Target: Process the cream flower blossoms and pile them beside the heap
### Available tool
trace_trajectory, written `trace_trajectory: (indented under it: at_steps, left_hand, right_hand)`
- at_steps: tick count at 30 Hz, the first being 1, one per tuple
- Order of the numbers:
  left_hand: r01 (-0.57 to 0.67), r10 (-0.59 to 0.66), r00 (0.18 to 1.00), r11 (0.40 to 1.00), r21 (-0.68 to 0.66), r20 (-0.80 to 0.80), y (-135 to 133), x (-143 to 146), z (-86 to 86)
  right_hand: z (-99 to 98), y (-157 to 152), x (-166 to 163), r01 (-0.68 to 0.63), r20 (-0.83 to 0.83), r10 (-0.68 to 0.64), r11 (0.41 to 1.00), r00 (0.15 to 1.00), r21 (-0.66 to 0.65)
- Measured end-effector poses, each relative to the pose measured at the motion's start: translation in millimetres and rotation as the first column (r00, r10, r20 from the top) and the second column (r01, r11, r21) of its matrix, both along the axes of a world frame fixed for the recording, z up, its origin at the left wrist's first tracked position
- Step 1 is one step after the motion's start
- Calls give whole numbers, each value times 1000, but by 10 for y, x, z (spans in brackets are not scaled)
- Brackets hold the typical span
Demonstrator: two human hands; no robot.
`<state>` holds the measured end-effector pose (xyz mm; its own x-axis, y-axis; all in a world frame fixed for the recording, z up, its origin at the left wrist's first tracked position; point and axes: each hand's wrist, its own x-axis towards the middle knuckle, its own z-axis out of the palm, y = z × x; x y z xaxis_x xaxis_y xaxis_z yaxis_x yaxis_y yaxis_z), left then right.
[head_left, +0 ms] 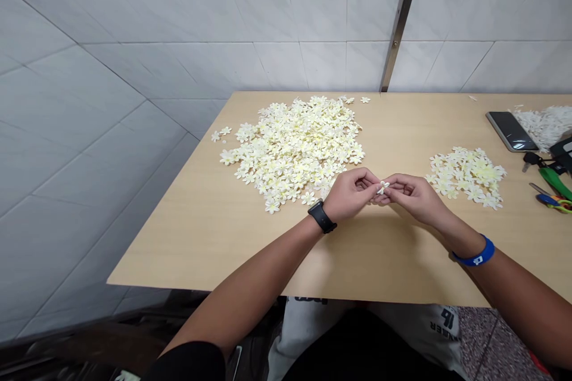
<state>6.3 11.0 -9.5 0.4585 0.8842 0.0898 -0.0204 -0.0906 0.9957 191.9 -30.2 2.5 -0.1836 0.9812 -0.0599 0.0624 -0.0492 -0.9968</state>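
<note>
A single small white artificial flower point(383, 188) with a pale yellow centre is pinched between my two hands, above the table. My left hand point(353, 193), with a black watch on the wrist, grips it from the left by thumb and finger. From the other side my right hand point(411, 196), a blue band on its wrist, holds it the same way. Just left of my left hand spreads a large pile of like flowers point(299, 143). A smaller heap of flowers point(469, 175) lies to the right of my right hand.
On the wooden table point(201, 250), a phone point(512, 131) lies at the right beside a pile of thin white pieces point(547, 125). Scissors point(554, 199) and a green-handled tool point(556, 183) sit at the right edge. A metal bracket point(400, 24) is fixed to the tiled wall behind.
</note>
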Motion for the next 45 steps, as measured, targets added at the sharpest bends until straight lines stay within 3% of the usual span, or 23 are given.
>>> trace_trajectory:
  at_steps: [2,5,12,18,23,26,32,38,45]
  left_hand:
    - [0,0,1000,1000,13,-18,20,-18,14]
    - [21,-20,998,999,24,-53,31,-29,42]
    - [52,-54,993,998,-21,-105,2,-16,75]
    - [72,-77,997,989,-132,-33,-11,-23,93]
    - [59,-64,997,991,-122,-42,8,-44,143]
    - [41,-44,996,999,-34,-84,17,-52,145]
    - [-6,39,983,984,177,-181,5,-34,55]
    - [-4,16,993,995,104,-116,27,-65,99]
    - [72,-72,997,990,-124,4,-8,-64,175]
  right_hand:
    - [9,40,66,-74,-61,69,994,996,-81]
    - [-5,75,109,-79,-89,67,988,994,-132]
    - [-54,4,-25,44,-51,-47,997,998,-65]
    - [-49,-50,-60,72,24,-72,997,997,4]
    - [-10,9,56,-68,-67,65,996,996,-53]
    - [3,29,90,-122,-79,114,988,990,-99]
    - [-67,-12,-33,38,-87,-48,993,995,-113]
    - [-40,4,0,-15,-166,-9,990,986,-144]
    - [-69,17,34,1,-186,-31,987,982,-161]
